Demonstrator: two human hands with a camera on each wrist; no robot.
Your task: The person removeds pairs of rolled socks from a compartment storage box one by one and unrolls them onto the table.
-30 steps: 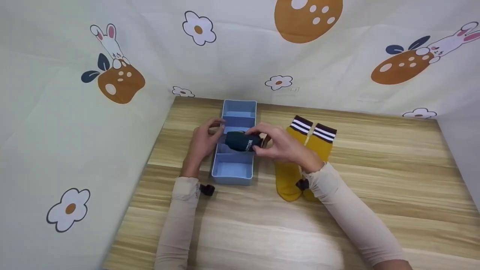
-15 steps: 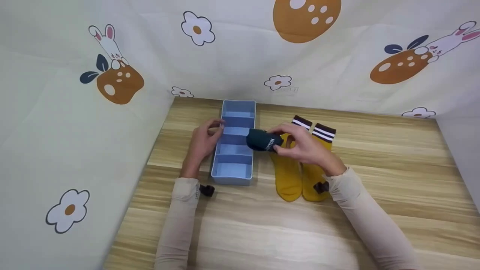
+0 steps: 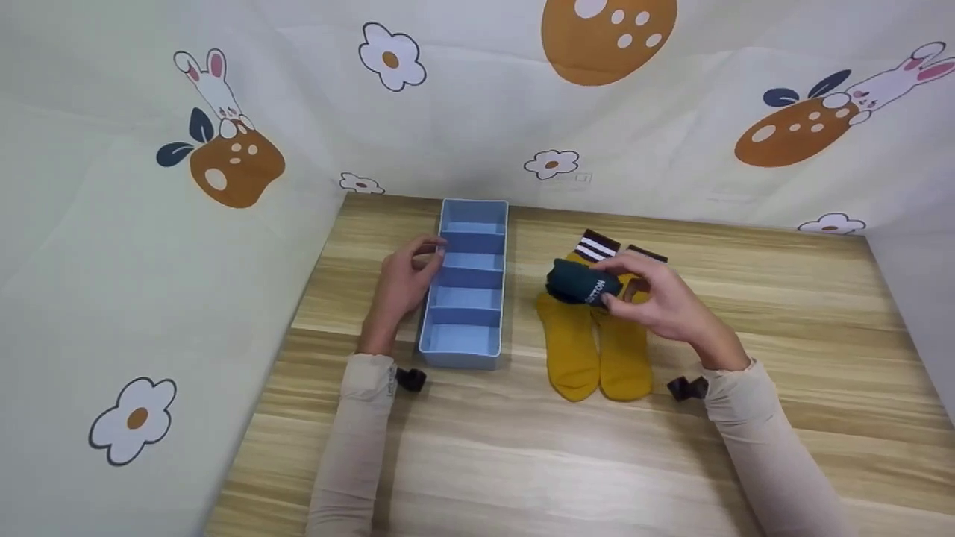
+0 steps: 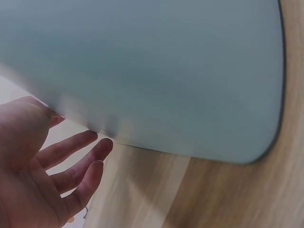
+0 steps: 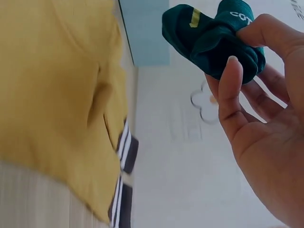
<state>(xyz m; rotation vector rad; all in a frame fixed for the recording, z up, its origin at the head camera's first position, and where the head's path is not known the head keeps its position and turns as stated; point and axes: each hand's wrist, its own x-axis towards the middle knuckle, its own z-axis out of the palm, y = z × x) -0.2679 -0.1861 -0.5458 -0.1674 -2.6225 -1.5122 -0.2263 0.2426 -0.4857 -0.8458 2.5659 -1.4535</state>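
Observation:
My right hand [image 3: 664, 306] pinches a rolled dark green pair of socks [image 3: 582, 283] between thumb and fingers, with white lettering on its side. In the right wrist view the roll [image 5: 213, 38] shows a small yellow mark and loose folds. Below it, two mustard-yellow socks [image 3: 571, 358] with dark, white-striped cuffs lie flat side by side, partly covered in the head view by the roll and hand. At the left, a light blue divided box [image 3: 460, 359] has bare compartments. My left hand [image 3: 406, 280] rests beside it, fingertips right at its left rim, fingers loosely extended.
Everything is on a wood-grain table [image 3: 522, 447]. Pale printed cloth walls [image 3: 462, 112] rise along the back and left edges, with the box's far end close to the back one. Small black wrist cameras [image 3: 410, 379] stick out from both sleeves.
My right hand has carried the green sock roll rightward from over the box to above the yellow socks. My left hand has stayed at the box's rim.

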